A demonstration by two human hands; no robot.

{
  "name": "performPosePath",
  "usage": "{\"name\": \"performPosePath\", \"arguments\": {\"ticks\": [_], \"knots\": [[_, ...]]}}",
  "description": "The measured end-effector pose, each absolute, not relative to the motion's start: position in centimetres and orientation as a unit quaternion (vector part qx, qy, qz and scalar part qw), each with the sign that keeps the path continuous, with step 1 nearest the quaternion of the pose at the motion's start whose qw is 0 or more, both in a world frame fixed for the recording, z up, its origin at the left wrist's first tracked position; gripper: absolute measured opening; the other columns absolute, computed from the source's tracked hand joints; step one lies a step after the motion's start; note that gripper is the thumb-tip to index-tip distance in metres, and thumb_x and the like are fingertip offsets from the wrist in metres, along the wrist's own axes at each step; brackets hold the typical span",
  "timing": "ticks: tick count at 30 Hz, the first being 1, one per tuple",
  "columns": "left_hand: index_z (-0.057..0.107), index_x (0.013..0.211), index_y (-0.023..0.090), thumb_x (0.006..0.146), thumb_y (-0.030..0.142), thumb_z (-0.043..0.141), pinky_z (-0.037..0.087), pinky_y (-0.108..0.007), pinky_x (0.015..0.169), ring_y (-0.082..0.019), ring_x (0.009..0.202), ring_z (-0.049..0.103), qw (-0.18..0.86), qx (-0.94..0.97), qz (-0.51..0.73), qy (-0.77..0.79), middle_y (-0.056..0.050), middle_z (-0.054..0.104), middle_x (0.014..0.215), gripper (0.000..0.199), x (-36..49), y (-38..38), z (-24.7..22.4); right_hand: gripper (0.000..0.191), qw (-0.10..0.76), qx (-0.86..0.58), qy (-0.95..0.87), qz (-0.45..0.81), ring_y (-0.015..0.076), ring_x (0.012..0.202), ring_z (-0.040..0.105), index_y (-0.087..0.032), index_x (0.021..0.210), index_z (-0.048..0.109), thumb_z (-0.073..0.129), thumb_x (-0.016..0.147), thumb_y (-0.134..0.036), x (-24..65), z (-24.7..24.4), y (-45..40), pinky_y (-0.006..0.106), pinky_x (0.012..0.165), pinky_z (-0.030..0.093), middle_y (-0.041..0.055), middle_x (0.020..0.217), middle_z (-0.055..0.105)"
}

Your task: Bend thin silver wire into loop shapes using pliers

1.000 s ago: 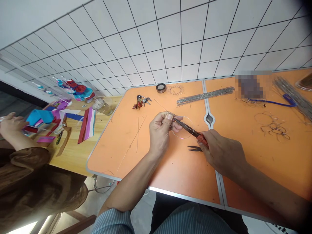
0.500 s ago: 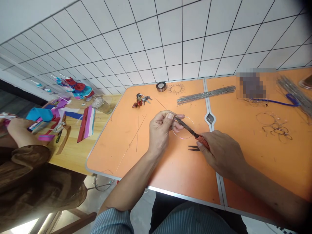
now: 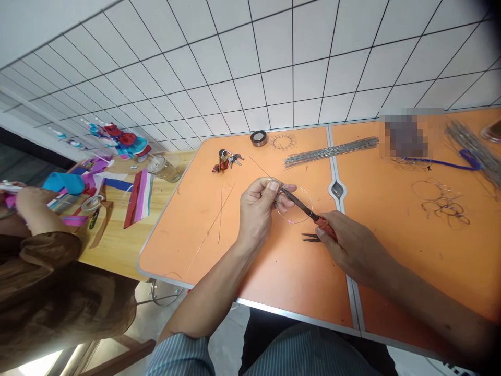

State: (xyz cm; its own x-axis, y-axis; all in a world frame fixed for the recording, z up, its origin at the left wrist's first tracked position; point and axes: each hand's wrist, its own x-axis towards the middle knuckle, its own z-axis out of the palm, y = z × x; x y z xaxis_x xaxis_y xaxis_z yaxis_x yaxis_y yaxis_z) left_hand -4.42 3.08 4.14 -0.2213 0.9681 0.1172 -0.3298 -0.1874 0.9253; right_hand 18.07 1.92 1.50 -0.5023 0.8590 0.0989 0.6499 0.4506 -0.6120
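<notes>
My left hand (image 3: pixel 256 209) pinches a thin wire (image 3: pixel 260 167) between thumb and fingers, and a wire loop (image 3: pixel 312 201) hangs at its right side. My right hand (image 3: pixel 348 240) is wrapped round the red grip of a dark, long-nosed tool (image 3: pixel 300 202). The tool's tip reaches the left hand's fingertips, where the exact contact is too small to make out. Below the tool, a pair of dark pointed tips (image 3: pixel 311 237) lies on the orange table (image 3: pixel 289 282), partly under the right hand.
Keys (image 3: pixel 230 159), a tape roll (image 3: pixel 259 138), a wire bundle (image 3: pixel 332 151) and tangled wires (image 3: pixel 446 206) lie around the orange table. Loose wires (image 3: pixel 221 214) lie left of my hands. At the left, a person's arm (image 3: pixel 41 209) is over a wooden table (image 3: pixel 117 250) with ribbons.
The other person's hand at the left has shifted slightly to the right. My hands and the tool have hardly moved.
</notes>
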Motion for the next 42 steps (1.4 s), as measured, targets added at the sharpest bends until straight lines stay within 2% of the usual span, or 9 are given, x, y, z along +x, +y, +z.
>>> {"name": "performPosePath", "arguments": {"ticks": [5,12,23,26,30,34,42], "knots": [[0.067,0.088,0.017,0.091,0.048,0.086,0.054,-0.02,0.054,-0.013,0.059,0.075,0.494,0.388,0.666,0.403,-0.012,0.087,0.093,0.037,-4.3,3.0,4.2,0.022,0.194,-0.448,-0.819,0.3,0.0214,0.078,0.064,-0.024,0.098,0.057,0.045,0.11,-0.036,18.1,1.5,2.2,0.034,0.068,0.046,0.0057,0.093,0.067],[0.066,0.089,0.018,0.088,0.052,0.088,0.054,-0.02,0.053,-0.013,0.059,0.074,0.498,0.384,0.666,0.402,-0.011,0.086,0.091,0.041,-4.3,3.2,4.3,0.032,0.179,-0.455,-0.807,0.332,0.02,0.071,0.059,-0.026,0.085,0.048,0.044,0.112,-0.043,18.0,2.2,2.3,0.035,0.066,0.043,0.0026,0.083,0.063],[0.067,0.089,0.018,0.093,0.049,0.085,0.054,-0.02,0.054,-0.012,0.058,0.073,0.495,0.394,0.672,0.385,-0.009,0.086,0.089,0.036,-4.3,3.2,3.9,0.029,0.162,-0.456,-0.793,0.37,0.0214,0.076,0.063,-0.025,0.095,0.056,0.043,0.111,-0.045,17.9,3.1,2.0,0.035,0.068,0.045,0.0044,0.089,0.068],[0.068,0.089,0.018,0.093,0.048,0.085,0.053,-0.019,0.053,-0.012,0.058,0.073,0.498,0.392,0.673,0.381,-0.009,0.085,0.088,0.035,-4.3,3.2,4.0,0.029,0.167,-0.457,-0.796,0.359,0.0219,0.078,0.065,-0.024,0.1,0.06,0.043,0.111,-0.044,18.0,2.9,2.0,0.035,0.07,0.047,0.0056,0.092,0.069],[0.067,0.089,0.017,0.093,0.051,0.084,0.053,-0.02,0.053,-0.012,0.058,0.074,0.489,0.392,0.671,0.396,-0.01,0.086,0.09,0.038,-4.3,3.1,4.0,0.03,0.174,-0.458,-0.808,0.328,0.023,0.083,0.069,-0.023,0.116,0.065,0.042,0.112,-0.043,18.2,2.3,2.0,0.037,0.073,0.051,0.0075,0.1,0.072],[0.068,0.089,0.017,0.094,0.048,0.083,0.053,-0.02,0.054,-0.012,0.06,0.075,0.487,0.389,0.673,0.397,-0.011,0.086,0.093,0.035,-4.2,3.1,3.9,0.034,0.187,-0.467,-0.826,0.252,0.0261,0.09,0.073,-0.021,0.128,0.064,0.04,0.113,-0.04,18.2,1.4,2.1,0.038,0.071,0.051,0.0103,0.108,0.074],[0.068,0.088,0.017,0.092,0.05,0.085,0.053,-0.02,0.053,-0.013,0.059,0.075,0.482,0.388,0.674,0.404,-0.01,0.086,0.091,0.037,-4.1,3.0,4.1,0.034,0.197,-0.465,-0.848,0.164,0.0257,0.085,0.073,-0.02,0.123,0.066,0.039,0.114,-0.039,18.1,1.1,2.1,0.035,0.064,0.048,0.0099,0.102,0.073]]}}
